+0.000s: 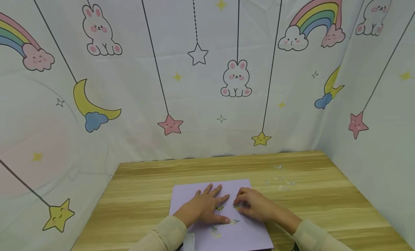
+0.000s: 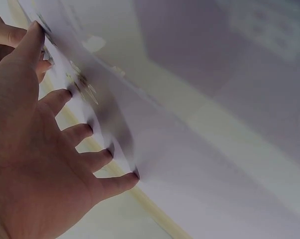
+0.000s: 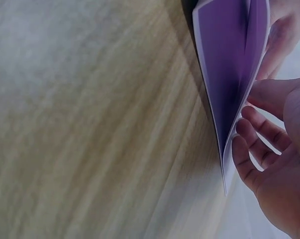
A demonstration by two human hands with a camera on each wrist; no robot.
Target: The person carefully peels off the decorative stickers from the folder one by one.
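A light purple paper booklet (image 1: 191, 191) lies on the wooden table, its leaves slightly parted at the edge in the right wrist view. My left hand (image 1: 205, 206) rests on its page with fingers spread and straight, fingertips against the paper (image 2: 154, 149). Beneath its palm side shows a small yellow-and-green flower sticker (image 1: 220, 208). My right hand (image 1: 254, 204) is at the page's right side, thumb and curled forefinger pinching another small yellow flower sticker (image 1: 236, 207). Two more flower stickers, a bluish one (image 1: 235, 221) and a yellow-tipped sprig (image 1: 215, 232), lie lower on the page.
Several small pale pieces (image 1: 285, 182) lie on the table (image 1: 146, 179) at the right back. A pale card-like piece (image 1: 189, 242) overlaps the booklet's lower left. A printed cloth (image 1: 207, 99) hangs behind the table and along both sides.
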